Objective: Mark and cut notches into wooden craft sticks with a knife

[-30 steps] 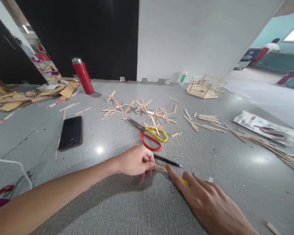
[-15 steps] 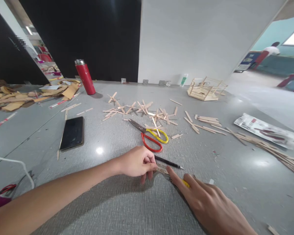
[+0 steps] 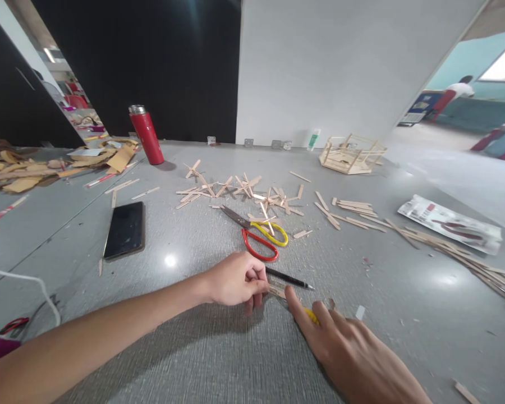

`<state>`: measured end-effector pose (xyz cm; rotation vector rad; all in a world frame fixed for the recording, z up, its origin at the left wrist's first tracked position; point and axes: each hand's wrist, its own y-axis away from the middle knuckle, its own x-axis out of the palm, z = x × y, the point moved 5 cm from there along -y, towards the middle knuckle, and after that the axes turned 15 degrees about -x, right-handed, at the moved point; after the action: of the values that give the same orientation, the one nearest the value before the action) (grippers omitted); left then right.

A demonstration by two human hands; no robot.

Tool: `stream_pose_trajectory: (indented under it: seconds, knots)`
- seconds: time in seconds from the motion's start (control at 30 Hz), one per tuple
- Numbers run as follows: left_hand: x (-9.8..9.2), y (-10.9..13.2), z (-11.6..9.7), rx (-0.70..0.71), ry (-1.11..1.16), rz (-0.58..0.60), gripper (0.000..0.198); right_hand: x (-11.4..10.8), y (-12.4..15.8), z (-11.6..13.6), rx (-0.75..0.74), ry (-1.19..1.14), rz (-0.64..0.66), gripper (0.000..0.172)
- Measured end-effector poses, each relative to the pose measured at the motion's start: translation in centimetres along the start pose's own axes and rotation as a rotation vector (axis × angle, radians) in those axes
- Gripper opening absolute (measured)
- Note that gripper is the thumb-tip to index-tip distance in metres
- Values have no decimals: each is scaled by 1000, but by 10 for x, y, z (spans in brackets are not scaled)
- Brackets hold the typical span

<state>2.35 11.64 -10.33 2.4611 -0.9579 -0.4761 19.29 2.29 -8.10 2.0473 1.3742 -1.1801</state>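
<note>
My left hand (image 3: 238, 280) pinches the left end of a small wooden stick (image 3: 278, 290) low over the grey table. My right hand (image 3: 336, 336) is closed around a yellow-handled tool (image 3: 311, 315), its index finger stretched along it to the stick's right end. The tool's blade is hidden under the fingers. Just beyond the stick lies a black pen (image 3: 290, 278), its tip pointing right. Farther back rest open scissors (image 3: 263, 238) with one red and one yellow handle loop.
Cut stick pieces (image 3: 246, 185) are scattered behind the scissors. A phone (image 3: 125, 229) and red bottle (image 3: 146, 134) stand left. On the right are long sticks (image 3: 454, 252), a white packet (image 3: 450, 223) and a wooden frame model (image 3: 351, 156). A person (image 3: 460, 90) is in the far background.
My right hand has shifted slightly left with the tool. The left hand keeps its pinch on the stick almost unmoved. The view has turned slightly.
</note>
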Motion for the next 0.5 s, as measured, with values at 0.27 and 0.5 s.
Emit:
stream_pose_trajectory:
  seconds: [0.27,0.5]
  knots:
    - [1,0,2,5,18,5,24,1,2,-7,13,-112,-19,75]
    - [-3,0,1,1,1,44,24,1,0,-6,0,-51,-9,70]
